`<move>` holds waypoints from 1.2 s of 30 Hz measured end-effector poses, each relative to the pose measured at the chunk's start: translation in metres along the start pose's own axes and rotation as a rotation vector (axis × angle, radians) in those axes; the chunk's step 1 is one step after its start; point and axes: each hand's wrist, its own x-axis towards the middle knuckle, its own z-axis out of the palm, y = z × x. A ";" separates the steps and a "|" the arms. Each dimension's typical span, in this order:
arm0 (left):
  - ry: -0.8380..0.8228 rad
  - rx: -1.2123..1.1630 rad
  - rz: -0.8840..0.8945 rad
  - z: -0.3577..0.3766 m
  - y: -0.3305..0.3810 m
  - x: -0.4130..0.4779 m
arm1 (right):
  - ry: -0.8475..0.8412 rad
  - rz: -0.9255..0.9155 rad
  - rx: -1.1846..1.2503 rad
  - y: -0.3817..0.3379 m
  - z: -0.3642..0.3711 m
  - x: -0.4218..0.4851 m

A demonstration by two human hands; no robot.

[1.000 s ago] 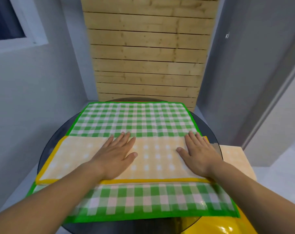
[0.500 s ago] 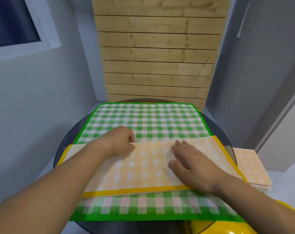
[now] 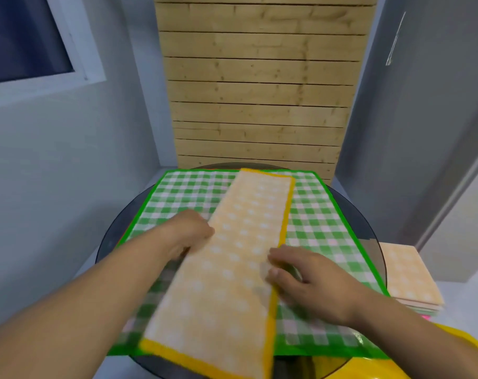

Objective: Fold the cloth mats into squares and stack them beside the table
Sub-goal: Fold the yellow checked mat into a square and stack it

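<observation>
A yellow checked mat (image 3: 232, 269), folded into a long strip, lies lengthwise away from me on a spread green checked mat (image 3: 322, 228). My left hand (image 3: 188, 231) is closed on the strip's left edge near its middle. Along the strip's right edge, my right hand (image 3: 300, 277) pinches the yellow border with bent fingers. Both mats rest on a round dark glass table (image 3: 112, 242). A stack of folded mats (image 3: 407, 280), yellow one on top, sits beside the table at the right.
A wooden slat panel (image 3: 259, 91) stands behind the table. Grey walls close in left and right, with a window (image 3: 22, 39) at upper left. A yellow object (image 3: 462, 359) shows at the bottom right corner.
The yellow strip has been turned from lying crosswise to pointing away from me. Both hands went from flat on it to gripping its long edges.
</observation>
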 end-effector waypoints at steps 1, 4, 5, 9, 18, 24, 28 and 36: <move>-0.045 -0.060 -0.056 0.006 -0.002 -0.003 | 0.004 -0.003 -0.011 0.000 0.000 -0.001; -0.067 -0.085 -0.082 0.021 0.000 -0.020 | -0.004 0.002 -0.022 0.006 0.000 -0.003; -0.034 -0.023 -0.049 0.023 0.000 -0.023 | -0.006 0.007 -0.025 0.009 0.001 -0.004; 0.059 0.397 0.196 0.027 -0.005 -0.046 | -0.017 0.008 -0.101 0.017 0.005 -0.007; -0.219 0.622 0.806 0.027 -0.033 -0.120 | -0.025 -0.056 -0.150 0.004 0.005 -0.025; -0.289 0.685 0.876 0.031 -0.068 -0.142 | -0.090 -0.187 -0.113 -0.030 0.015 -0.057; -0.222 0.662 0.911 0.039 -0.079 -0.145 | -0.161 -0.152 -0.101 -0.028 0.020 -0.072; -0.169 0.823 0.980 0.055 -0.093 -0.149 | -0.115 -0.193 -0.158 -0.020 0.026 -0.087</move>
